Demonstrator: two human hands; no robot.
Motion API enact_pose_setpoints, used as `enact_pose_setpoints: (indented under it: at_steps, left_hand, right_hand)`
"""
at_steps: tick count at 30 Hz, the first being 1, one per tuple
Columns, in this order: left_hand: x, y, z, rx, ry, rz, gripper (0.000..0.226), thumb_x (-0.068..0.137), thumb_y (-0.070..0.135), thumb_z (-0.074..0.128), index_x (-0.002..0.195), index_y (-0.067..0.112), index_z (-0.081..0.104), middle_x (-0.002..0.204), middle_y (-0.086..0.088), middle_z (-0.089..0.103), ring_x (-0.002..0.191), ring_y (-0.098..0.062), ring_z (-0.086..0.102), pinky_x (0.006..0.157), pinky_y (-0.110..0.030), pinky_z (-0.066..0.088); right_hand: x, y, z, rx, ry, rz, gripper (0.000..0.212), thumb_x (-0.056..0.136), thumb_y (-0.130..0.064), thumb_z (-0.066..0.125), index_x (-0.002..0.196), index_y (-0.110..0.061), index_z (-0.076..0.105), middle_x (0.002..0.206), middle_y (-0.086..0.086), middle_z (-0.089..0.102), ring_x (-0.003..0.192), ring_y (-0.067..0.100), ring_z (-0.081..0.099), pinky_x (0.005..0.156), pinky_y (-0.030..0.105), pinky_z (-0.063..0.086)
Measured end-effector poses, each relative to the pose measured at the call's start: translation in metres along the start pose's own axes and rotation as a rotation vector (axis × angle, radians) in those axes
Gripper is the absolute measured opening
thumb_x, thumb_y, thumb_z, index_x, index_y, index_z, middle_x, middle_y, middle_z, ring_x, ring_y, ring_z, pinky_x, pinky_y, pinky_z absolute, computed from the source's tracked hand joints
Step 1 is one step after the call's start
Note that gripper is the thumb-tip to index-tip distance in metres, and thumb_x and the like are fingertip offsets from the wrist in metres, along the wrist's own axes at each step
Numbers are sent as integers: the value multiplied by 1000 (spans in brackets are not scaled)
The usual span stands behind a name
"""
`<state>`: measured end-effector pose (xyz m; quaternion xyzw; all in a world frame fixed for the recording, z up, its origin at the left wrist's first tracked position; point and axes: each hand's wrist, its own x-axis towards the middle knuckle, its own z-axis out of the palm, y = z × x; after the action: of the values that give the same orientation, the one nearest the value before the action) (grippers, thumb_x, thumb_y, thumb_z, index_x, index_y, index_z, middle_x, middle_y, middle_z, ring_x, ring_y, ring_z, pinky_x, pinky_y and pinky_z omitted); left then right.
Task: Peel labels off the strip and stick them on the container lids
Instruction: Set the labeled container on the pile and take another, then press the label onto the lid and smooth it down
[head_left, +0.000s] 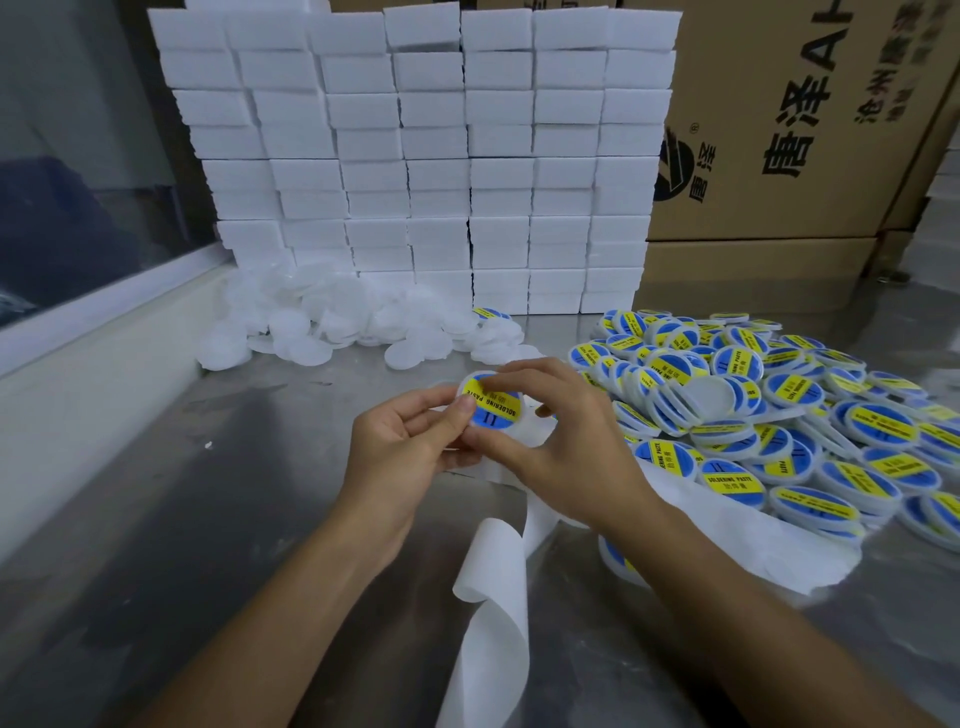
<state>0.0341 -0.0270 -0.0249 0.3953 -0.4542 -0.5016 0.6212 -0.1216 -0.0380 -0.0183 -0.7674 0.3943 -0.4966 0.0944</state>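
Both hands (467, 436) raised; left grips lid (491, 402) | right presses label (493, 406)

we see a dull, scuffed metal table (182, 519), glossy printed labels on white plastic lids (831, 441), a smooth, waxy paper strip (498, 597), matt foam blocks (415, 156) and brown cardboard boxes (779, 130).
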Motion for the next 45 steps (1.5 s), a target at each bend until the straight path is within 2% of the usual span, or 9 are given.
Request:
enact_pose_setpoints:
  at_steps: [6, 13, 18, 24, 27, 31, 37, 41, 45]
  left_hand:
    - [7, -17, -6, 418, 128, 36, 4, 88, 22, 71, 90, 19, 69, 53, -1, 62, 47, -12, 57, 52, -25, 48]
    - [7, -26, -10, 684, 56, 31, 25, 85, 36, 70, 109, 40, 66, 76, 6, 73, 73, -14, 68, 72, -31, 51]
    - [7, -25, -9, 731, 67, 27, 8, 82, 30, 74, 89, 33, 70, 77, 10, 70, 63, 4, 62, 67, -11, 45]
    - [8, -25, -9, 745, 56, 31, 7, 83, 30, 74, 89, 29, 73, 80, 14, 70, 62, 11, 59, 63, 0, 41]
    - [8, -26, -10, 732, 57, 28, 6, 84, 30, 73, 89, 28, 73, 80, 15, 70, 65, 10, 60, 66, -2, 43]
    - [7, -22, -8, 709, 47, 26, 3, 86, 31, 71, 84, 30, 73, 80, 13, 73, 70, 4, 64, 69, -8, 46]
    - [2, -15, -3, 541, 22, 17, 14, 80, 40, 74, 87, 28, 74, 81, 9, 72, 68, 2, 64, 64, -16, 46]
    - [-2, -2, 6, 242, -61, -60, 47, 56, 62, 79, 91, 30, 73, 94, 0, 74, 81, -10, 68, 71, -34, 54]
    - [-2, -2, 7, 155, -22, -13, 18, 82, 32, 71, 87, 14, 70, 84, -4, 76, 81, -17, 71, 69, -34, 58]
  right_hand:
    - [7, 38, -29, -354, -76, 229, 32, 78, -41, 76, 104, -24, 71, 109, -5, 65, 99, 14, 59, 81, 25, 43]
    - [7, 82, -60, -587, 314, 535, 18, 88, -31, 66, 96, -15, 65, 109, 9, 58, 91, 28, 57, 68, 35, 44]
    - [0, 96, -65, -645, 186, 707, 25, 93, -26, 55, 108, -8, 63, 102, 15, 63, 90, 33, 59, 68, 34, 42]
    - [7, 66, -55, -555, 205, 482, 31, 89, -33, 63, 114, -14, 67, 109, 7, 69, 105, 29, 60, 88, 46, 48]
    - [9, 42, -41, -310, -68, 408, 42, 83, -46, 68, 119, -25, 63, 96, -8, 69, 94, 14, 63, 87, 38, 51]
    - [5, 32, -19, -417, -364, 395, 65, 76, -49, 74, 134, -30, 52, 109, -6, 68, 106, 18, 60, 95, 41, 47]
    - [5, 27, -15, -304, 1, 202, 11, 80, -15, 68, 89, -20, 72, 78, -7, 66, 69, 14, 59, 68, 37, 53]
    - [3, 8, -8, -274, 157, 46, 15, 71, -10, 72, 80, -18, 63, 81, -4, 61, 62, 17, 52, 57, 38, 48]
    - [-2, -6, 4, -206, 104, -28, 14, 72, -17, 71, 81, -16, 60, 90, -1, 62, 79, 23, 60, 63, 41, 49]
